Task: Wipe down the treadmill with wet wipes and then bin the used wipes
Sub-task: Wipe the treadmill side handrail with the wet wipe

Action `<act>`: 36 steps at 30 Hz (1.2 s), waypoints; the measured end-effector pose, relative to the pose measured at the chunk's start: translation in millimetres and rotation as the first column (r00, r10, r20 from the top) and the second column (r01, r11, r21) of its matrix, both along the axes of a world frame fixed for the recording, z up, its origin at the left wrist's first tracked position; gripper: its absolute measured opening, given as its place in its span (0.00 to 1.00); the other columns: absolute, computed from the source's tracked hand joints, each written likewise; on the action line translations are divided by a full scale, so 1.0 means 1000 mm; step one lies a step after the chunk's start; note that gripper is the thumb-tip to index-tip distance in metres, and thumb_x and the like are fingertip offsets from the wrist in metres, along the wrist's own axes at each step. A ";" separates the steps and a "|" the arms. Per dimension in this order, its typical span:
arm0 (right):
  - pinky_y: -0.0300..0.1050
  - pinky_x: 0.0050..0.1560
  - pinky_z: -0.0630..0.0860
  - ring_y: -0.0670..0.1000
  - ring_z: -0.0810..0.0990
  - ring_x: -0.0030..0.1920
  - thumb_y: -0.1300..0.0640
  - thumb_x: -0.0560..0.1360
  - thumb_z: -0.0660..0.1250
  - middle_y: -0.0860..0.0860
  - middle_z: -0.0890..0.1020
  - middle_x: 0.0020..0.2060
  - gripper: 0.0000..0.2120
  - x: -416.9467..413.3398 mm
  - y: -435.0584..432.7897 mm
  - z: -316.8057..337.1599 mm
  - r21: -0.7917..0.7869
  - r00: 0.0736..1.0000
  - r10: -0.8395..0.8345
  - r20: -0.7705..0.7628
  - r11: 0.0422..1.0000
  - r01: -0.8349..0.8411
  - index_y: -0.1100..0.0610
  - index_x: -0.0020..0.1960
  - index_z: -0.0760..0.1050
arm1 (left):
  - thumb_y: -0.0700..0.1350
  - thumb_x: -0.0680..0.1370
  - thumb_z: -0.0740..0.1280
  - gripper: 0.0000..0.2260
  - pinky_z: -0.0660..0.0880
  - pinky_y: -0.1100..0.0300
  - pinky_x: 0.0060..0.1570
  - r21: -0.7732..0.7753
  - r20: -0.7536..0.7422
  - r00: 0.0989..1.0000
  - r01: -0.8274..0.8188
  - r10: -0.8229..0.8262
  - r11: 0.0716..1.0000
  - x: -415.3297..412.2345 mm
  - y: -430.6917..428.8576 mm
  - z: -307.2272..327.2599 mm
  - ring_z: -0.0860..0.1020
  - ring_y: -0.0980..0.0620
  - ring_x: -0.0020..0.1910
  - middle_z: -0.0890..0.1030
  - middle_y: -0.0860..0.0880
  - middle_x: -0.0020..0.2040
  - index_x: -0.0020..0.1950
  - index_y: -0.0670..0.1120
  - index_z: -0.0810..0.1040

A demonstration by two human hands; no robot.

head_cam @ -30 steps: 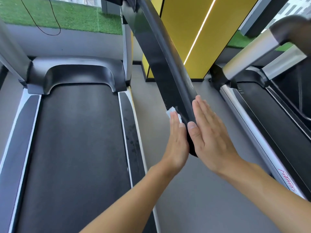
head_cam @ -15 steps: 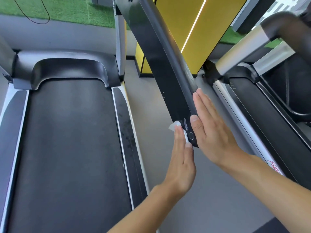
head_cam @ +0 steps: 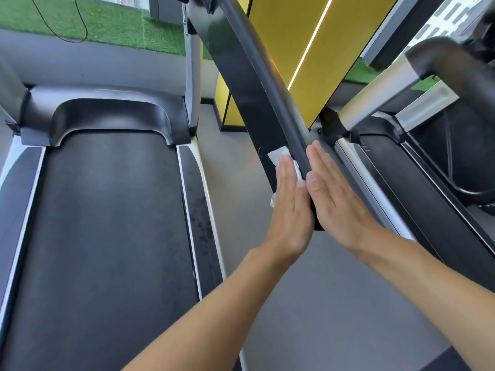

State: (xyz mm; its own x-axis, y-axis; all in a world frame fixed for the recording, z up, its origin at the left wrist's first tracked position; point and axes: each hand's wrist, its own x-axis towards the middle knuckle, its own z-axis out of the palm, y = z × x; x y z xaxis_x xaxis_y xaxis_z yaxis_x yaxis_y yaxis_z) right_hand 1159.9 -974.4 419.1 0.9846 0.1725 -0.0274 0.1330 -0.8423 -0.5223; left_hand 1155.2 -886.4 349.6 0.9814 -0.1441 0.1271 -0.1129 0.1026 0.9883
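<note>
Evidently limp and flimsy, the wet wipe lies pinned by the flat left hand against the rigid treadmill handrail; the right hand, equally flat, braces the other side.

The grey floor beneath me carries two machines. The treadmill stands on it to my left, its belt running away from me. A second treadmill stands parallel on my right, with a strip of floor between them. A yellow panel stands at the far end of that strip.
</note>
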 end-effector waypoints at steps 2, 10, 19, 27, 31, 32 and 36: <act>0.38 0.77 0.42 0.33 0.41 0.76 0.44 0.83 0.44 0.35 0.46 0.78 0.26 -0.001 0.000 0.003 0.068 0.999 -0.006 -0.038 0.998 0.008 0.46 0.80 0.47 | 0.49 0.87 0.44 0.24 0.41 0.51 0.79 0.066 0.066 0.997 0.023 -0.028 0.998 -0.023 -0.003 -0.002 0.35 0.62 0.77 0.35 0.58 0.80 0.80 0.49 0.37; 0.37 0.77 0.45 0.30 0.45 0.74 0.44 0.84 0.43 0.33 0.48 0.77 0.23 0.000 0.000 0.005 0.178 0.999 0.028 -0.039 0.984 -0.021 0.41 0.79 0.50 | 0.51 0.86 0.43 0.24 0.43 0.52 0.79 0.103 0.070 0.997 -0.017 0.010 0.995 -0.018 0.000 -0.009 0.36 0.67 0.76 0.35 0.60 0.79 0.80 0.51 0.36; 0.32 0.72 0.45 0.36 0.48 0.77 0.45 0.85 0.42 0.37 0.51 0.78 0.23 0.003 -0.008 -0.003 0.256 0.994 0.097 0.045 0.961 -0.105 0.45 0.80 0.52 | 0.59 0.83 0.42 0.28 0.47 0.51 0.79 0.115 0.095 0.989 -0.128 0.117 0.985 -0.026 -0.015 -0.028 0.41 0.65 0.77 0.37 0.61 0.79 0.80 0.55 0.36; 0.34 0.74 0.44 0.36 0.47 0.77 0.46 0.85 0.42 0.38 0.50 0.79 0.24 0.004 -0.013 -0.004 0.226 0.989 0.133 0.064 0.963 -0.144 0.47 0.80 0.52 | 0.70 0.79 0.40 0.32 0.48 0.48 0.79 0.087 0.003 0.991 -0.135 0.135 0.987 -0.032 -0.021 -0.035 0.45 0.62 0.79 0.46 0.59 0.81 0.80 0.61 0.41; 0.37 0.76 0.44 0.35 0.45 0.77 0.44 0.84 0.42 0.37 0.49 0.79 0.24 0.004 -0.015 -0.005 0.207 0.987 0.150 0.057 0.965 -0.158 0.46 0.80 0.50 | 0.59 0.84 0.42 0.25 0.42 0.54 0.79 0.067 0.055 0.992 -0.119 0.115 0.991 -0.065 -0.034 -0.037 0.39 0.69 0.75 0.38 0.66 0.78 0.80 0.58 0.39; 0.38 0.77 0.44 0.35 0.45 0.77 0.44 0.84 0.42 0.37 0.48 0.79 0.24 0.005 -0.016 -0.005 0.198 0.986 0.155 0.060 0.966 -0.164 0.46 0.80 0.50 | 0.55 0.85 0.42 0.24 0.41 0.56 0.78 0.057 0.082 0.992 -0.103 0.098 0.993 -0.079 -0.035 -0.035 0.38 0.72 0.74 0.36 0.68 0.77 0.79 0.57 0.38; 0.34 0.74 0.45 0.34 0.47 0.76 0.45 0.85 0.43 0.37 0.50 0.79 0.24 0.006 -0.015 -0.005 0.216 0.988 0.148 0.054 0.964 -0.156 0.46 0.80 0.52 | 0.53 0.85 0.42 0.24 0.44 0.52 0.79 0.067 0.196 0.971 -0.150 0.134 0.986 -0.058 -0.032 -0.018 0.38 0.69 0.76 0.38 0.64 0.79 0.80 0.54 0.39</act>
